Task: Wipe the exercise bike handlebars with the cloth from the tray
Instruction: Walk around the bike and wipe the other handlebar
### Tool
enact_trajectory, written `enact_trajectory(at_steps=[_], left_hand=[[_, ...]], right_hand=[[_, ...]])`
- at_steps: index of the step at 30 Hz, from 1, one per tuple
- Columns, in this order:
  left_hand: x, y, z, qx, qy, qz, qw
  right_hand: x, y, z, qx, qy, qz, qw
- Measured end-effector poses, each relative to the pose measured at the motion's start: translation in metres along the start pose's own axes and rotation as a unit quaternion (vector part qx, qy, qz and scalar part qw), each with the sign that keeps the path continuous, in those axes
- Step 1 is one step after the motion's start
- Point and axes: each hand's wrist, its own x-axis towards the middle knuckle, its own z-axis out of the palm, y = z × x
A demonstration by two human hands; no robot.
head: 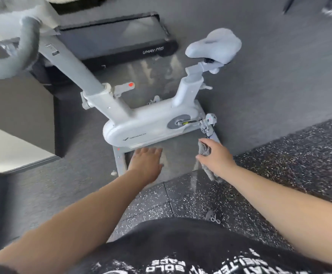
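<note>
A pale grey exercise bike (147,123) stands below me on the dark floor. Its curved handlebars (25,46) loom blurred at the upper left, far from both hands. My right hand (216,157) is closed on a crumpled grey cloth (204,149), one end of which hangs down below the wrist, near the bike's right pedal (207,123). My left hand (146,163) is flat and empty, fingers spread, over the bike's base frame (119,161). No tray is in view.
The bike's saddle (214,43) rises at the right. A black folded treadmill (119,38) lies behind the bike. A pale bench or counter edge (9,151) juts in at the left. Speckled rubber matting (279,175) covers the floor near me.
</note>
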Motion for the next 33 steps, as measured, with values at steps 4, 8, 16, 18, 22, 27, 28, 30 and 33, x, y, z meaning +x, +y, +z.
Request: enact_trajectory(at_steps=[4, 8, 16, 18, 22, 27, 28, 30, 33], left_hand=[[0.042, 0.070, -0.009, 0.018, 0.001, 0.048, 0.999], [0.084, 0.136, -0.025, 0.033, 0.012, 0.069, 0.997], [0.149, 0.228, -0.061, 0.110, 0.039, 0.146, 0.982], [0.170, 0.241, -0.075, 0.119, 0.049, 0.162, 0.978], [0.218, 0.257, -0.091, 0.124, 0.058, 0.180, 0.974], [0.286, 0.262, -0.101, 0.140, 0.050, 0.185, 0.971], [0.301, 0.263, -0.106, 0.147, 0.055, 0.192, 0.969], [0.332, 0.266, -0.123, 0.159, 0.068, 0.210, 0.962], [0.379, 0.274, -0.152, 0.181, 0.094, 0.214, 0.955]], right_hand=[[0.003, 0.056, -0.058, -0.036, 0.034, 0.031, 0.998], [0.016, 0.106, -0.114, -0.062, 0.047, 0.063, 0.995], [0.045, 0.169, -0.176, -0.092, 0.066, 0.104, 0.988], [0.057, 0.177, -0.189, -0.088, 0.073, 0.114, 0.987], [0.091, 0.190, -0.213, -0.085, 0.084, 0.132, 0.984], [0.153, 0.189, -0.244, -0.094, 0.088, 0.136, 0.982], [0.166, 0.188, -0.251, -0.097, 0.087, 0.137, 0.982], [0.190, 0.189, -0.266, -0.105, 0.084, 0.141, 0.981], [0.221, 0.193, -0.293, -0.110, 0.094, 0.148, 0.978]])
